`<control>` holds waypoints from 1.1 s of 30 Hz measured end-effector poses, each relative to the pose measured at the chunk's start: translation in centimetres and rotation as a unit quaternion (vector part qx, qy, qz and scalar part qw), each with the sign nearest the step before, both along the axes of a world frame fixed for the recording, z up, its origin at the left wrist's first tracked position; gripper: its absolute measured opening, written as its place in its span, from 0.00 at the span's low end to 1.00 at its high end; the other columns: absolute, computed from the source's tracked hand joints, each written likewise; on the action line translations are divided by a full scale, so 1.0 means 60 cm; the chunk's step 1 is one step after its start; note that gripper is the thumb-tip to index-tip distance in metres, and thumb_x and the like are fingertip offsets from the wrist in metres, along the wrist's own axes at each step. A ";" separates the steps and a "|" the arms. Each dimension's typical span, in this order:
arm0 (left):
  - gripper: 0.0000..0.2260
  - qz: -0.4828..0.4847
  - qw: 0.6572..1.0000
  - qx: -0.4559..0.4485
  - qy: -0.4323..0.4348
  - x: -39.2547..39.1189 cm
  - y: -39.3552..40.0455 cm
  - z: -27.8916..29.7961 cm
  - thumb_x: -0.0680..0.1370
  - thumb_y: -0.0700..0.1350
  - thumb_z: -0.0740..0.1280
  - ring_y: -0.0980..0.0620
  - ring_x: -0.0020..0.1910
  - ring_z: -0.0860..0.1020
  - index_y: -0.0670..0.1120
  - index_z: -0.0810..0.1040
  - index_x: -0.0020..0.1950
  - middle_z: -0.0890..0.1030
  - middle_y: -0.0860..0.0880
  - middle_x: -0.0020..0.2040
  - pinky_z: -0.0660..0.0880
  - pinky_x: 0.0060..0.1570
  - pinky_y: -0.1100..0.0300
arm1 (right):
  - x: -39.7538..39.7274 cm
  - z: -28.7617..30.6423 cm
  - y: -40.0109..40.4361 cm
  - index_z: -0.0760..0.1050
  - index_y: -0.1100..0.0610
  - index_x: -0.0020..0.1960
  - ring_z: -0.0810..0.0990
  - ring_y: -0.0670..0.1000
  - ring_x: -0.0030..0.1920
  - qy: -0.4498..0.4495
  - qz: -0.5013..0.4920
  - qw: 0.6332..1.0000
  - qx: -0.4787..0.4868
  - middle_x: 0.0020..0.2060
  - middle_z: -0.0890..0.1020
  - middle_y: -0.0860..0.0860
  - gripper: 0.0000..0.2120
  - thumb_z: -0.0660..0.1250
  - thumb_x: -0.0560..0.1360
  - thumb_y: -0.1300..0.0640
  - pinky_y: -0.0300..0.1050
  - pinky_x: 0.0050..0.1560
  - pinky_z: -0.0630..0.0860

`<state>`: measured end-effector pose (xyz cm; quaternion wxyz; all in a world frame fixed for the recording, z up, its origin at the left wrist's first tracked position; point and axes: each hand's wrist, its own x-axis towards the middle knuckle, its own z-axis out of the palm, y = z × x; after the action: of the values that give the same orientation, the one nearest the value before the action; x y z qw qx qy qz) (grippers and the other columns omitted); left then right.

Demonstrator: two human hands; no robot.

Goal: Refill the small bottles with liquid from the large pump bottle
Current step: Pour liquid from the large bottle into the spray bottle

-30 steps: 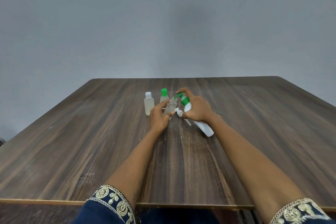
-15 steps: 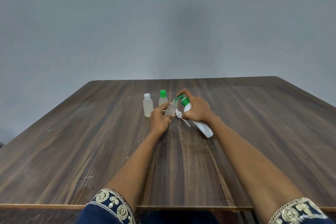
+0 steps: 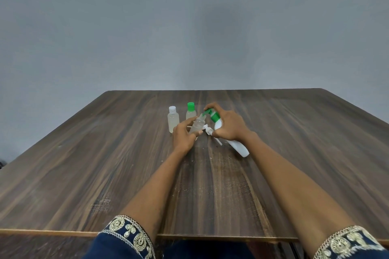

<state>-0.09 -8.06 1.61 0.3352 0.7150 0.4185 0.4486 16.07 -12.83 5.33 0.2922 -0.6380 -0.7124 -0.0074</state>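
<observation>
Left hand [image 3: 183, 135] gripping tilted clear small bottle [image 3: 196, 125], seemingly part-filled, right hand [image 3: 229, 125] clasping tilted white pump bottle [image 3: 231, 139], green nozzle [image 3: 207, 112] at its mouth, two capped bottles of pale liquid, white-capped [image 3: 173, 119] and green-capped [image 3: 190, 111], just beyond on the left

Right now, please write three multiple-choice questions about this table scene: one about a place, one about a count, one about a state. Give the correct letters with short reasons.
1. Where does the white-capped bottle stand?
A. left of the green-capped bottle
B. at the table's near edge
C. behind the right hand

2. How many small bottles stand capped on the table?
A. one
B. two
C. four

3. How is the large pump bottle held?
A. upright
B. upside down
C. tilted toward the small open bottle

Answers:
1 A, it stands beside it, on the left.
2 B, one white cap and one green.
3 C, the right hand leans its green nozzle to the bottle that the left hand holds.
</observation>
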 end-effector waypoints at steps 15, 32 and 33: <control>0.22 0.000 1.000 -0.006 -0.003 0.002 -0.004 0.005 0.71 0.40 0.73 0.49 0.51 0.77 0.47 0.76 0.64 0.80 0.45 0.58 0.75 0.52 0.55 | 0.002 0.008 -0.003 0.66 0.45 0.65 0.70 0.48 0.28 -0.014 0.005 1.000 -0.002 0.27 0.69 0.45 0.32 0.72 0.64 0.57 0.38 0.28 0.63; 0.20 -0.002 1.000 -0.005 -0.007 -0.001 -0.008 0.003 0.71 0.41 0.73 0.53 0.47 0.77 0.49 0.77 0.63 0.81 0.47 0.56 0.73 0.47 0.59 | 0.001 0.008 -0.005 0.66 0.45 0.65 0.70 0.49 0.28 -0.038 -0.005 0.999 -0.001 0.25 0.68 0.47 0.31 0.68 0.63 0.53 0.40 0.28 0.64; 0.20 -0.003 1.000 -0.009 -0.005 -0.002 -0.009 0.002 0.72 0.41 0.72 0.55 0.45 0.76 0.49 0.77 0.63 0.81 0.47 0.55 0.72 0.45 0.61 | 0.001 0.010 -0.004 0.66 0.45 0.65 0.70 0.50 0.28 -0.050 -0.007 0.999 -0.003 0.25 0.67 0.47 0.30 0.66 0.63 0.52 0.40 0.29 0.64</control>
<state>-0.22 -8.60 1.72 0.3446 0.7111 0.4190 0.4473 16.12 -13.08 5.90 0.2540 -0.6429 -0.7215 -0.0391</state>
